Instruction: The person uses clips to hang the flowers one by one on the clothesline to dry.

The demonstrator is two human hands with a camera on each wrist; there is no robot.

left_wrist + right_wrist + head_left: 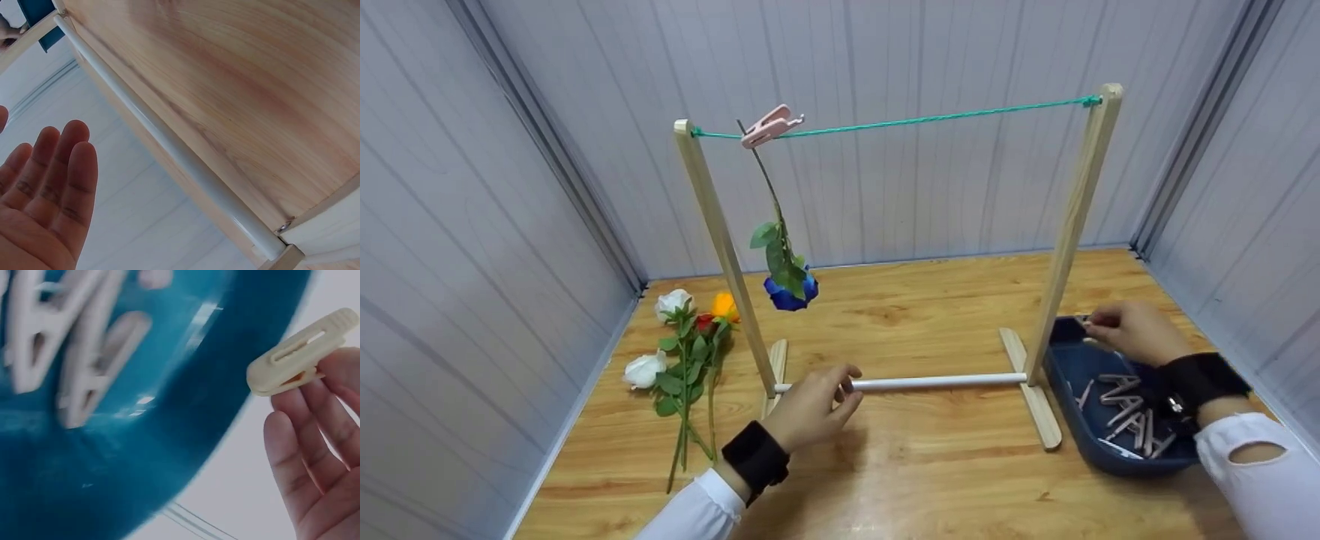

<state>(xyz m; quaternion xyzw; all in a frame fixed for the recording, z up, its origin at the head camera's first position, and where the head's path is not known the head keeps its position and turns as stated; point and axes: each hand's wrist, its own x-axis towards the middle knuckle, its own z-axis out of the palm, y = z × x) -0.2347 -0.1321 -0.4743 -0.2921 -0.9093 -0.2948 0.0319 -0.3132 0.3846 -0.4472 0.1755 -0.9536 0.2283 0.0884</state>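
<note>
One cream clothespin (301, 354) is pinched between thumb and fingertips of the right hand (1144, 334), at the far end of the dark blue bin (1136, 466), right side of the head view; over the rim or just beside it, can't tell. Left hand (810, 405), lower centre: fingers loosely spread, holding nothing, near the white bar (945, 382). Clothespin looks like moulded plastic, so likely light, stiff, a bit slick, not very fragile; spring should be the main resistance. Best hold: ridged tail end, upper right in the right wrist view, thumb opposite fingers, nose left free. Thumb is cut off at that edge, so how squarely it presses is hard to judge. Spare pegs (1129, 410) lie jumbled in the bin, might snag each other. Upper left, a pink clothespin (769, 127) clamps the blue rose (795, 292) head-down by its stem on the green cord (915, 121). Cut flowers (697, 349) lie left; petals probably soft, so take stems, not blooms.
</note>
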